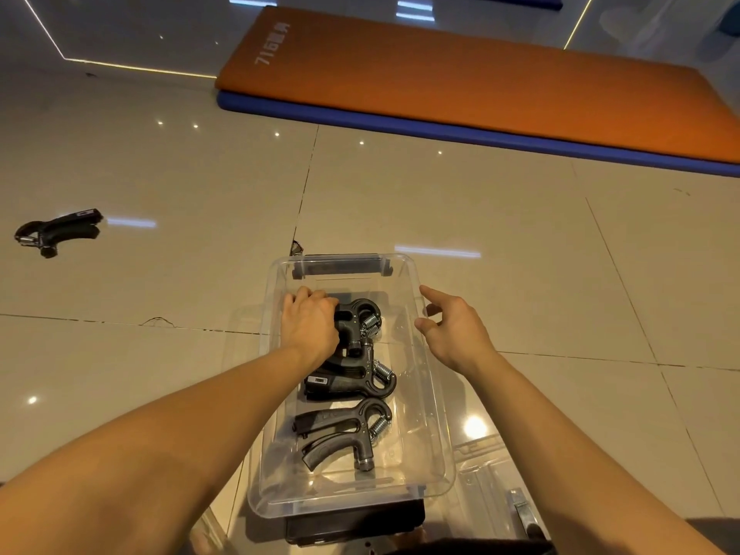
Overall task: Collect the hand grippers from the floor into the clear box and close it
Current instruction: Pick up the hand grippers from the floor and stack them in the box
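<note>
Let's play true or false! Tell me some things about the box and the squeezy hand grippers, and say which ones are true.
1. The left hand holds a hand gripper inside the clear box. True.
2. Every gripper is already in the box. False: one gripper lies on the floor, off to the left.
3. The right hand holds nothing. True.
4. The box has its lid on. False: it is open on top.
5. The big mat is green. False: the top mat is orange.
</note>
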{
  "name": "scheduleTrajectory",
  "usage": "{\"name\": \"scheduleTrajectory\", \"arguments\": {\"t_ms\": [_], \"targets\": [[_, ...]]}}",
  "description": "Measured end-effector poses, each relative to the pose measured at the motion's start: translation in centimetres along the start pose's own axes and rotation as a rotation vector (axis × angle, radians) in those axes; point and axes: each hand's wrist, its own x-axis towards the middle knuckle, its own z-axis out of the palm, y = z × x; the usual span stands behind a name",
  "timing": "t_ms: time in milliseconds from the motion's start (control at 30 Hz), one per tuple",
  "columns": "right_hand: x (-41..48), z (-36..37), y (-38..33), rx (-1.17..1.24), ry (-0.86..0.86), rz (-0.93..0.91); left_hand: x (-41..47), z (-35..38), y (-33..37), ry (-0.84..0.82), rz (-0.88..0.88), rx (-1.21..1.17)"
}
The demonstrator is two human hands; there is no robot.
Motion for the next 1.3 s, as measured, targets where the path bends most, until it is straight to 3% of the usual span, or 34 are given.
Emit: {"name": "scheduleTrajectory", "arguments": {"t_ms": [233,400,533,700,1000,1300], "targets": [[0.1,-0.2,-0.8,-0.030,-0.002,0.040,-0.2,-1.7,0.3,0.039,-0.016,-0.100],[-0.6,-1.0,-3.7,-0.209,0.009,0.051,-1.1,-5.9,-0.1,0.049,0.037,-0.260],[-1.6,-1.5,-9.3,-0.227,0.130,-0.077,-2.5,-11.2,-2.9,0.090,-0.048,-0.375],[-3.7,-0.2,-16.3,-0.135,0.142,-0.206,-5.2,-17.0,-7.3,0.156,-0.140,-0.474],[-8.2,6.5,-27.5,0.033,-0.021,-0.385,-12.6,-29.9,-20.5,0.116,-0.185,-0.302],[-9.2,17.4,-40.5,-0.089,-0.256,-0.593,-18.6,-36.3,-39.5,-0.066,-0.355,-0.185]]}}
